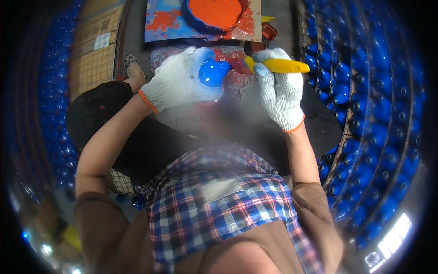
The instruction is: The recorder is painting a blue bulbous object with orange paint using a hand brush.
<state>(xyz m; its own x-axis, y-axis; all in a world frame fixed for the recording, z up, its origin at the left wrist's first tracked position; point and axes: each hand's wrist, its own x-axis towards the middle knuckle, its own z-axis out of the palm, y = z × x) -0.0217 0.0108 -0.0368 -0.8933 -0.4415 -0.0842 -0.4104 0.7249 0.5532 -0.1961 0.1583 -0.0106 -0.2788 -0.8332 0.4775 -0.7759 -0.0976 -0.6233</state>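
My left hand [175, 77], in a white knit glove with an orange cuff and blue paint on it, is closed around a glossy blue bottle-shaped piece [211, 74]. The narrow neck of the piece points right. In my right hand [282, 96], gloved the same way, is a paintbrush [287, 66] with a yellow handle. Its red-stained bristles meet the neck end of the blue piece, though blur hides the exact contact. Just beyond both hands, a round tub [195, 25] holds bright orange-red paint [215, 13].
The tub stands on a paint-splattered board [157, 34]. Wire racks of similar blue pieces rise at the right [365, 118] and left [59, 105]. Cardboard behind mesh [93, 55] stands at the far left. A small red container [269, 32] sits beyond my right hand.
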